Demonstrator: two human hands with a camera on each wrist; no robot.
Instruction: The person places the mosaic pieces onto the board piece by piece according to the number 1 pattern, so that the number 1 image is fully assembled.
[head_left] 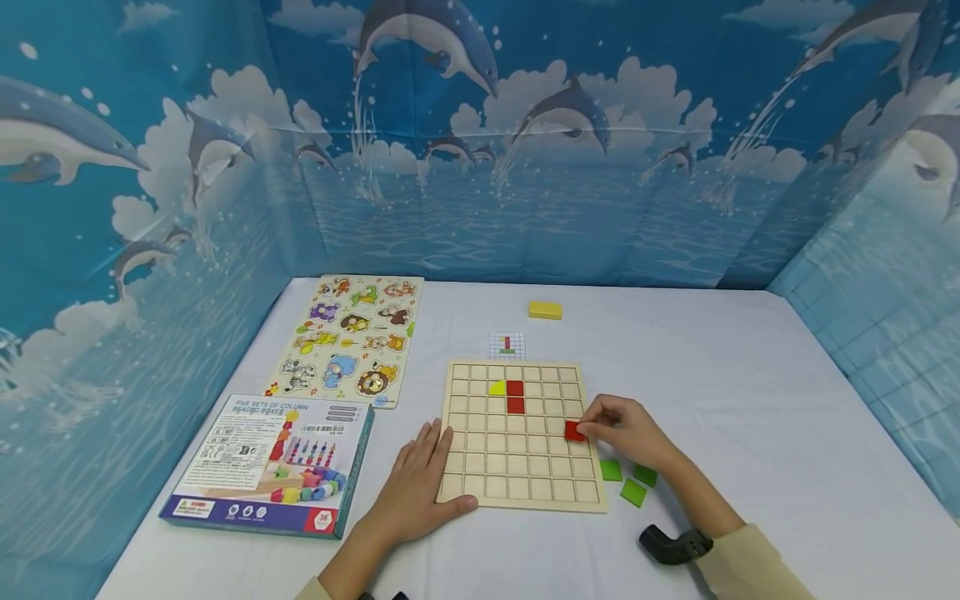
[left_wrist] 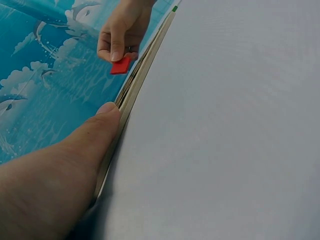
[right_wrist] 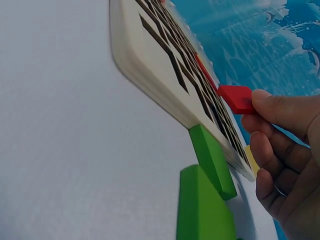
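Between thumb and fingers, my right hand (head_left: pixel 628 429) pinches a red square tile (right_wrist: pixel 237 98) over the right side of a wooden grid board (head_left: pixel 497 465). My left hand (head_left: pixel 420 483) lies flat with spread fingers at the board's left edge; its thumb (left_wrist: pixel 95 131) touches the near edge in the left wrist view. Two red tiles (head_left: pixel 515 405) sit one below the other in the board's upper cells. A yellow piece (head_left: pixel 498 388) with a curved side is left of the upper one. Several green square tiles (head_left: pixel 633 492) lie on the cloth by the board's lower right corner.
A small pattern card (head_left: pixel 507 346) lies just beyond the board, with a yellow block (head_left: pixel 545 310) farther back. To the left are a boxed beaded toy set (head_left: pixel 262 467) and an animal puzzle board (head_left: pixel 352 333). A dolphin-print curtain (head_left: pixel 465 208) surrounds the white-covered table (head_left: pixel 712 367).
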